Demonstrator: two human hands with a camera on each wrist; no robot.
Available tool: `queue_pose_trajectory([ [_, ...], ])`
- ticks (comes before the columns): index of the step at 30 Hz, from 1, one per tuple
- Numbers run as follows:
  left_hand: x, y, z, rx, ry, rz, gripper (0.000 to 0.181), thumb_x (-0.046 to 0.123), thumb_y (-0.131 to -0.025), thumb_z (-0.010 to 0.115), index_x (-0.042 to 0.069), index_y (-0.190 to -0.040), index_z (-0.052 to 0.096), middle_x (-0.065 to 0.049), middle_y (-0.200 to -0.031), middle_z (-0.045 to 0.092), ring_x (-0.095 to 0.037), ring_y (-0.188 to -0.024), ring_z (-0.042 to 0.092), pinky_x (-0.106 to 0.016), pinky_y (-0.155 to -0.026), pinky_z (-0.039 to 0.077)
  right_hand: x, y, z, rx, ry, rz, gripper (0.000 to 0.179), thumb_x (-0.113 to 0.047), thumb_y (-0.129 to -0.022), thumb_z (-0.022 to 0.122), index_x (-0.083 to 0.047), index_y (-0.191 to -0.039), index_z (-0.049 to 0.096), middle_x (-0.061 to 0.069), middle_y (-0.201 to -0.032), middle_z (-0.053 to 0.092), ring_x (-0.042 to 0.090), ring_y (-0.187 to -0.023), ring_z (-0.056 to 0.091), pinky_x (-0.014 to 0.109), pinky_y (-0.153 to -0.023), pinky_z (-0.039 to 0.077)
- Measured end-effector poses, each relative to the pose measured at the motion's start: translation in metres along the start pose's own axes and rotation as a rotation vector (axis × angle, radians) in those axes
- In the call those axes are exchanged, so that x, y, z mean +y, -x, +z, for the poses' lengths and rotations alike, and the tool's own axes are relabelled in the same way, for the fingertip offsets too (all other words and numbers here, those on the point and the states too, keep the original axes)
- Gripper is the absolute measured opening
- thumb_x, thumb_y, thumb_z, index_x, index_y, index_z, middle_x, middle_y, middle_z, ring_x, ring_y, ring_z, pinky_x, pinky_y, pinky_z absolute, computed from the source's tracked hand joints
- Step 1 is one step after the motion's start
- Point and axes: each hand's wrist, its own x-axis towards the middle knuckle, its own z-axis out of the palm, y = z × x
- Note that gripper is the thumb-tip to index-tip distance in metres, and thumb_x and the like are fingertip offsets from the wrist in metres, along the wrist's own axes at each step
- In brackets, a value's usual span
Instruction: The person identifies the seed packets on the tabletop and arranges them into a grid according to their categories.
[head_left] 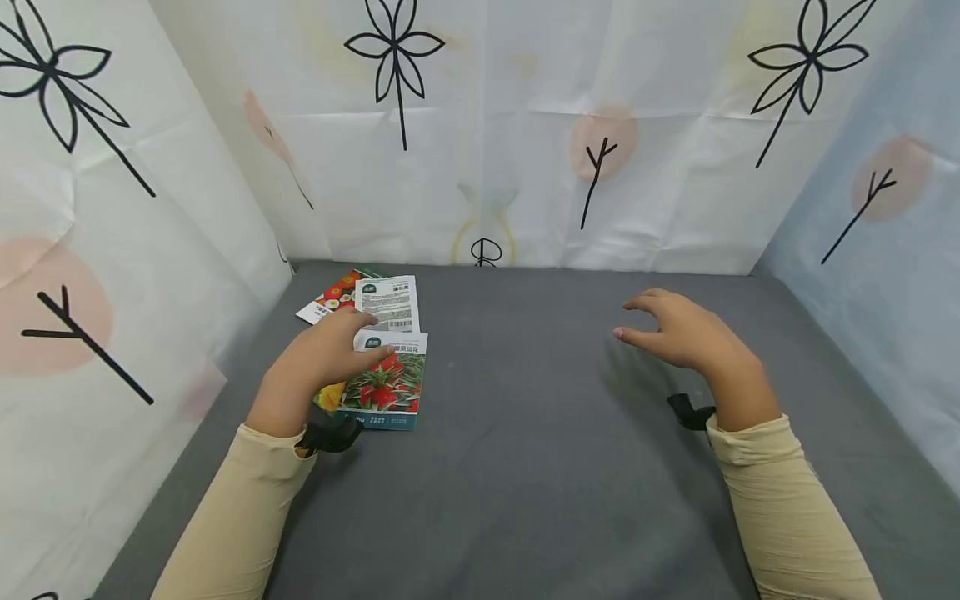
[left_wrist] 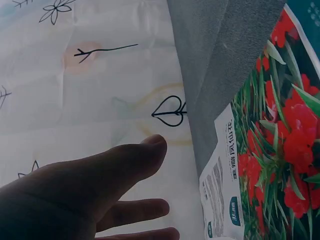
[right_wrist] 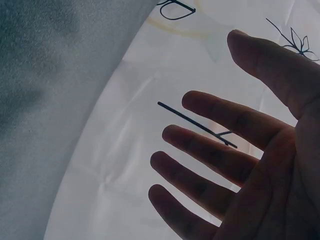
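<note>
In the head view my left hand (head_left: 326, 354) hovers over several printed packets at the left of the table, its thumb stretched away from its fingers. Nearest is a flat packet with red flowers and green leaves (head_left: 382, 387), partly hidden by that hand. Behind it lie a white text-covered packet (head_left: 390, 300) and another with red and yellow blooms (head_left: 337, 293). The left wrist view shows the red-flower packet (left_wrist: 280, 150) beside the thumb. My right hand (head_left: 678, 329) is above the grey surface at the right, holding nothing, its fingers (right_wrist: 210, 150) spread.
A grey cloth-covered table (head_left: 510, 475) stretches between the hands. White fabric with drawn flowers and twigs (head_left: 525, 125) stands along the back and the left, and a bluish panel (head_left: 877, 250) along the right. Each wrist carries a black strap (head_left: 690, 412).
</note>
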Motion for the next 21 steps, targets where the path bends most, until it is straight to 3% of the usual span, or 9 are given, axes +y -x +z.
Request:
queue_pose_trajectory([
  [5,-0.01,0.009,0.006,-0.026,0.019,0.016,0.063,0.037,-0.102,0.068,-0.009,-0.144,0.058,-0.029,-0.147,0.059,-0.046,-0.136,0.055,-0.064,-0.111,0.047,-0.008,-0.003,0.004,-0.012,0.012,-0.053,0.065,-0.045,-0.105,0.064,-0.001,-0.153,0.054,0.03,-0.163,0.041,0.054,-0.15,0.038,0.074,-0.113,0.037],
  [21,-0.025,0.021,0.004,-0.036,0.03,-0.055,0.069,0.044,-0.101,0.068,-0.009,-0.144,0.058,-0.03,-0.148,0.057,-0.047,-0.138,0.053,-0.066,-0.11,0.047,-0.042,-0.023,0.005,-0.045,-0.004,-0.136,0.061,-0.043,-0.105,0.066,-0.007,-0.153,0.056,0.023,-0.162,0.047,0.046,-0.15,0.043,0.067,-0.117,0.039],
])
